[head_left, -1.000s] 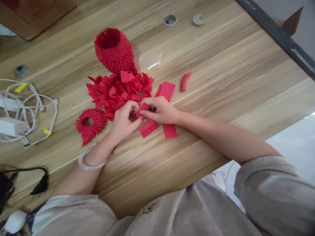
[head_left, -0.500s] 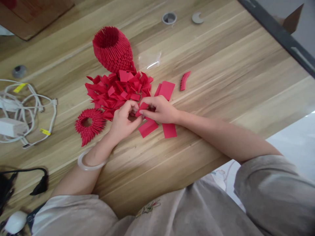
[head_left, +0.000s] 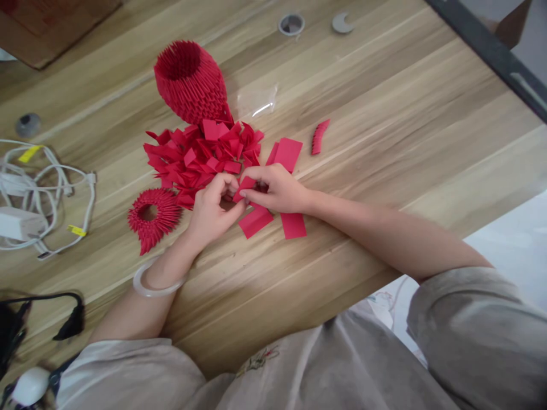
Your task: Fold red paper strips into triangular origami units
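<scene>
Between my two hands is a small folded piece of red paper (head_left: 245,187). My left hand (head_left: 213,206) is closed at its left edge, and my right hand (head_left: 276,189) pinches it from the right. Flat red paper slips lie around and under the right hand, such as one slip (head_left: 289,154) behind it and another slip (head_left: 294,226) in front. Just beyond the left hand spreads a heap of folded red paper pieces (head_left: 188,156). A spiky red paper ring (head_left: 171,212) rests left of that hand.
A red vase-like shape of folded paper (head_left: 196,85) stands behind the heap, near a clear plastic bag (head_left: 256,101). A short red strip of joined pieces (head_left: 319,136) lies to the right. White cables (head_left: 60,171) tangle at the left; a cardboard box (head_left: 47,28) sits in the far corner.
The view has shifted slightly, so things on the table appear a little further left and higher. Both hands keep nearly the same hold on the red paper.
</scene>
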The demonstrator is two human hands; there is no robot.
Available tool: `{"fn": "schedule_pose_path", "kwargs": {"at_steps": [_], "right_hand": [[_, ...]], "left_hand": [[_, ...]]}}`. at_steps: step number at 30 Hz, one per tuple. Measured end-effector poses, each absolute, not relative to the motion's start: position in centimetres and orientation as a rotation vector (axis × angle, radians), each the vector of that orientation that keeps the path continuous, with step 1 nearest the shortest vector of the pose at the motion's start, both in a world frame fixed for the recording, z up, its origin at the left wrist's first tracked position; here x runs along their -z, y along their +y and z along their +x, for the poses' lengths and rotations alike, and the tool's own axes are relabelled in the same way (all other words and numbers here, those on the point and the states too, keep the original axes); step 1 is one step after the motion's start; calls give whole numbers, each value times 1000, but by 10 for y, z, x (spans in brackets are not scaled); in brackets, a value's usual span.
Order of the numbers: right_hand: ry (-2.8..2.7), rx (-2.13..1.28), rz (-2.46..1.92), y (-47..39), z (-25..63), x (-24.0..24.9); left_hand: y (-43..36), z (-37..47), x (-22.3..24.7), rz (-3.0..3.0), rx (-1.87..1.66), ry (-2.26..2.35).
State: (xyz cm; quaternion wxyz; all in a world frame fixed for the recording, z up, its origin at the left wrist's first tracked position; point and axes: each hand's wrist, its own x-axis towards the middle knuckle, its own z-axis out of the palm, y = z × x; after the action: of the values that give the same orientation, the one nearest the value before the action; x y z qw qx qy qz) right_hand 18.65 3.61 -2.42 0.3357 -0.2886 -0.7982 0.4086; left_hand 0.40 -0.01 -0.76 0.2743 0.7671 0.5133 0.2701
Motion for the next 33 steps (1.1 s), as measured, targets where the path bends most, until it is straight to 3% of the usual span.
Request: {"fn": "schedule_pose_path", "kwargs": {"at_steps": [33], "right_hand": [[-2157,-1018,-770,36,188,24]], "left_hand": [[-1,5,8,2050,-735,1393]]}}
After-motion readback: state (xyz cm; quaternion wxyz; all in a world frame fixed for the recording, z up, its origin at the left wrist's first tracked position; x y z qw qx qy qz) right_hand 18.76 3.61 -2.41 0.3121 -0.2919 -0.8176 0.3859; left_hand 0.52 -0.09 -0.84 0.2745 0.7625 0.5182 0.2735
